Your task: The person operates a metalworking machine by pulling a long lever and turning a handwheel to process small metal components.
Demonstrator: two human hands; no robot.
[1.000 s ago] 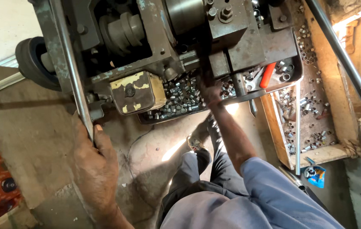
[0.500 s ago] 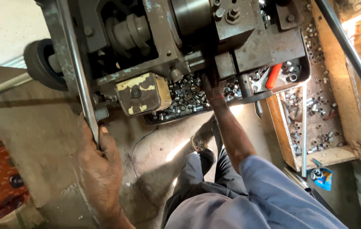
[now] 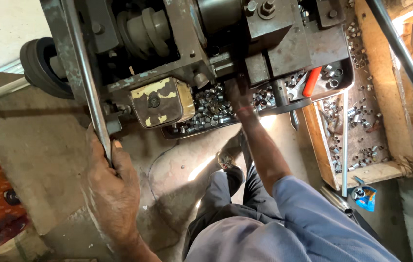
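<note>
Lever rod [image 3: 90, 92] at frame left stays wrapped by left hand [image 3: 112, 187]; right hand [image 3: 238, 97] has reached further into machine centre (fingers hidden, can't tell grip) above metal sleeves [image 3: 211, 109].

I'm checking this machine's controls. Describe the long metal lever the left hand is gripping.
The lever is a long, slim, round bar of dull grey metal, worn and smudged. It runs from the machine's top edge down and slightly rightward, beside a grimy frame upright. The left hand wraps its lower end, thumb alongside.
</note>
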